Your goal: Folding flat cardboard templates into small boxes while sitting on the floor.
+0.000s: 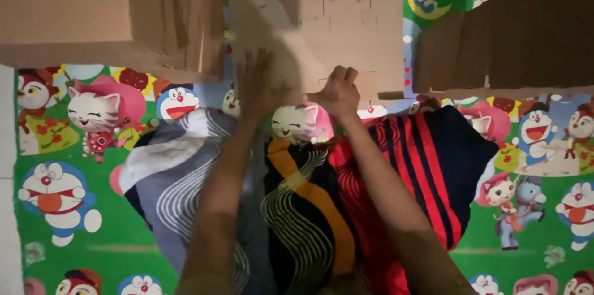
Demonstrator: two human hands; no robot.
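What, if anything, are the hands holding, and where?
Both hold the flat die-cut brown cardboard sheet at its near edge: left hand pressed flat, right hand gripping.

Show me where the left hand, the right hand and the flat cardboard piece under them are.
left hand (pixel 255 84), head view, on the back of the hand, fingers spread.
right hand (pixel 338 92), head view, on the knuckles, fingers curled.
flat cardboard piece (pixel 359 29), head view, on its bare upper right part.

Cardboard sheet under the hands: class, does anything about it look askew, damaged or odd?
Nothing looks damaged. The die-cut cardboard sheet lies flat on the cartoon-print mat, its notched tabs intact. The left hand presses on it; the right hand curls at its lower edge.
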